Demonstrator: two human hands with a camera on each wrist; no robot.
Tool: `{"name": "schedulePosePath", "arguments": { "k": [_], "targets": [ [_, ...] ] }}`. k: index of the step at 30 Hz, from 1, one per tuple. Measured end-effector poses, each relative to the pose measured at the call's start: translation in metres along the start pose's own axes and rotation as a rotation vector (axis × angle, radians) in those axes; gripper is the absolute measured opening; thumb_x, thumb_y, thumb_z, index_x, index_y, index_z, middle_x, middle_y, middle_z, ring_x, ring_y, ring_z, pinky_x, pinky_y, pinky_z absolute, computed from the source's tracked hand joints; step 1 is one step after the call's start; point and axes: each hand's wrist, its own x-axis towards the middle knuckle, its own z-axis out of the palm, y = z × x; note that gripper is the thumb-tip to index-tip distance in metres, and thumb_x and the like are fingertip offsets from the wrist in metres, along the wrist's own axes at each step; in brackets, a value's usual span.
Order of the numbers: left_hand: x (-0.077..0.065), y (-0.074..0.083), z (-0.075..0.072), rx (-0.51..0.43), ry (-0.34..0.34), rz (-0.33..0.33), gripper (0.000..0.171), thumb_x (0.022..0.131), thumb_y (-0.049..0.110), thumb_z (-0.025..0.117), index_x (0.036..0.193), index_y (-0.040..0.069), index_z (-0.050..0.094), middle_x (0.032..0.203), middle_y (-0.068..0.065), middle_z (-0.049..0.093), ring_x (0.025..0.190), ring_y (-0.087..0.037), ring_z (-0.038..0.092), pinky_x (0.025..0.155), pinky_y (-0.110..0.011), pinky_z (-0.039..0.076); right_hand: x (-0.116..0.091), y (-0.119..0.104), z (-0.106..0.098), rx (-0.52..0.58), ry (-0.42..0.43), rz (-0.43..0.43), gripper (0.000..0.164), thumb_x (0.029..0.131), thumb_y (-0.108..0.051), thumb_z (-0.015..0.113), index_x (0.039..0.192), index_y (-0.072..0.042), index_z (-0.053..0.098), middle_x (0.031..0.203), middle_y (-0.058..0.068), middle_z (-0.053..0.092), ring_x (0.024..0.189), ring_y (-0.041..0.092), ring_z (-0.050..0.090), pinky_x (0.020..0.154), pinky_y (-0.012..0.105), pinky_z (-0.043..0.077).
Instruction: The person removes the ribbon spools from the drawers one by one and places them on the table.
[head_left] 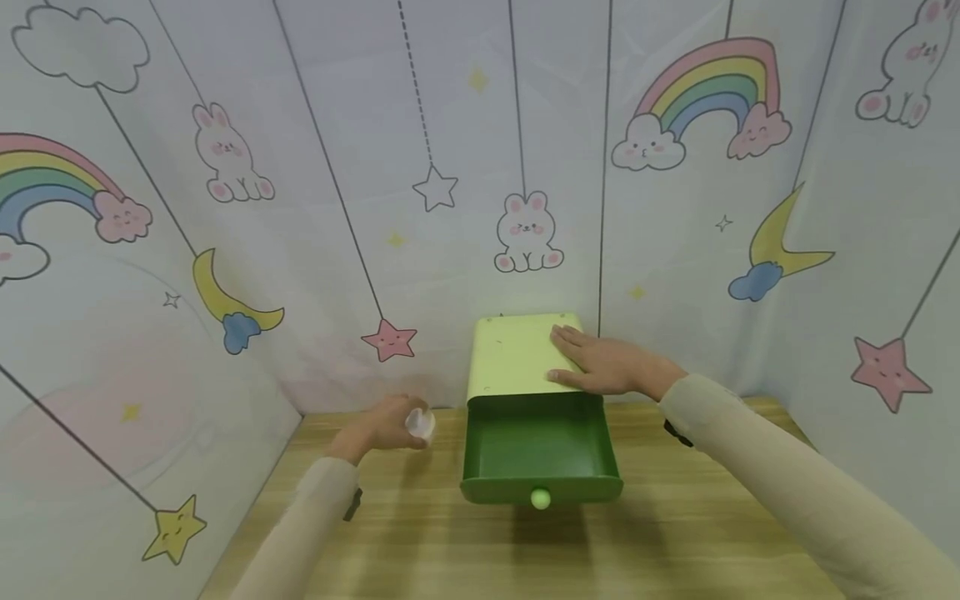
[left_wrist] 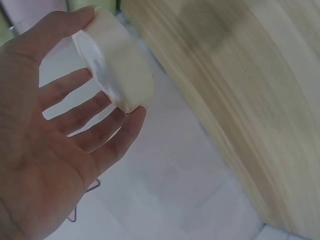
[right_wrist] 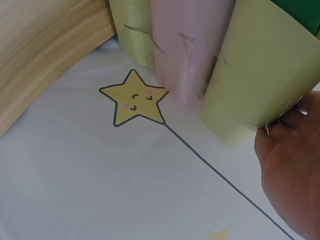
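In the head view my left hand [head_left: 390, 422] holds a roll of clear tape [head_left: 420, 426] above the table, left of a small drawer cabinet. The left wrist view has the thumb on one edge of the tape roll [left_wrist: 122, 65] and the fingertips on the other. My right hand [head_left: 606, 363] rests with its fingers extended on the right part of the cabinet's light green top [head_left: 517, 354]. Below that top, a dark green drawer [head_left: 540, 490] is pulled out, with a round light green knob [head_left: 540, 499] on its front. Its visible inside holds nothing.
The cabinet stands on a wood-grain table [head_left: 420, 533], close to the back wall cloth [head_left: 442, 275] printed with rabbits, stars and rainbows. Similar cloth covers both sides. In the right wrist view, the cabinet's side shows a pink tier [right_wrist: 187, 50] between light green ones.
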Motion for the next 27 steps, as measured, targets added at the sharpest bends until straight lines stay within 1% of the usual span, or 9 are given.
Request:
{"name": "schedulePosePath", "arguments": {
  "k": [5,8,12,16,19,23,27],
  "targets": [
    [0.007,-0.003,0.012,-0.008,0.012,0.001,0.064,0.079,0.028,0.09,0.132,0.002,0.065,0.122,-0.011,0.069,0.105,-0.024,0.061,0.091,-0.046,0.055,0.0,0.001,0.0,-0.006,-0.003,0.004,0.093,0.106,-0.07,0.035,0.168,-0.006,0.009,0.178,0.014,0.005,0.166,0.034,0.008,0.133,0.055,0.021],
    [0.013,-0.007,0.02,-0.019,0.019,-0.007,0.065,0.079,0.027,0.09,0.133,0.001,0.065,0.121,-0.011,0.069,0.103,-0.022,0.059,0.09,-0.043,0.055,0.0,0.002,-0.001,-0.004,-0.008,0.005,0.093,0.105,-0.07,0.035,0.168,-0.006,0.009,0.178,0.014,0.004,0.166,0.034,0.008,0.133,0.055,0.02],
    [0.019,-0.012,0.029,-0.028,0.028,-0.033,0.066,0.078,0.025,0.091,0.133,0.0,0.065,0.124,-0.013,0.069,0.104,-0.023,0.06,0.093,-0.045,0.055,0.0,0.001,-0.002,-0.006,-0.012,0.005,0.093,0.105,-0.07,0.035,0.168,-0.007,0.008,0.178,0.013,0.003,0.166,0.033,0.007,0.133,0.054,0.02],
    [0.023,-0.014,0.036,-0.035,0.022,-0.081,0.066,0.078,0.024,0.092,0.133,0.001,0.065,0.125,-0.015,0.069,0.104,-0.024,0.062,0.093,-0.047,0.057,-0.001,0.0,-0.003,-0.006,-0.014,0.011,0.092,0.106,-0.069,0.035,0.168,-0.007,0.008,0.178,0.013,0.003,0.166,0.033,0.007,0.133,0.055,0.021],
    [0.026,-0.019,0.044,-0.026,0.016,-0.116,0.067,0.078,0.025,0.092,0.135,0.003,0.065,0.128,-0.014,0.069,0.105,-0.024,0.062,0.094,-0.047,0.057,-0.001,-0.001,-0.004,-0.007,-0.014,0.013,0.092,0.106,-0.068,0.036,0.168,-0.006,0.008,0.178,0.013,0.003,0.166,0.033,0.007,0.133,0.054,0.02],
    [0.029,-0.025,0.055,-0.029,0.023,-0.127,0.069,0.077,0.025,0.092,0.135,0.002,0.064,0.13,-0.015,0.068,0.109,-0.026,0.062,0.098,-0.048,0.056,-0.001,0.0,-0.003,-0.016,-0.018,0.017,0.092,0.106,-0.068,0.035,0.168,-0.006,0.007,0.178,0.013,0.003,0.166,0.033,0.007,0.133,0.054,0.02],
    [0.027,-0.027,0.062,-0.063,0.029,-0.135,0.068,0.076,0.022,0.093,0.134,0.0,0.064,0.131,-0.018,0.067,0.112,-0.028,0.062,0.099,-0.05,0.056,-0.001,-0.001,-0.003,-0.004,-0.021,0.014,0.092,0.106,-0.068,0.035,0.168,-0.006,0.008,0.178,0.014,0.002,0.166,0.034,0.006,0.133,0.054,0.019]
  ]
}}
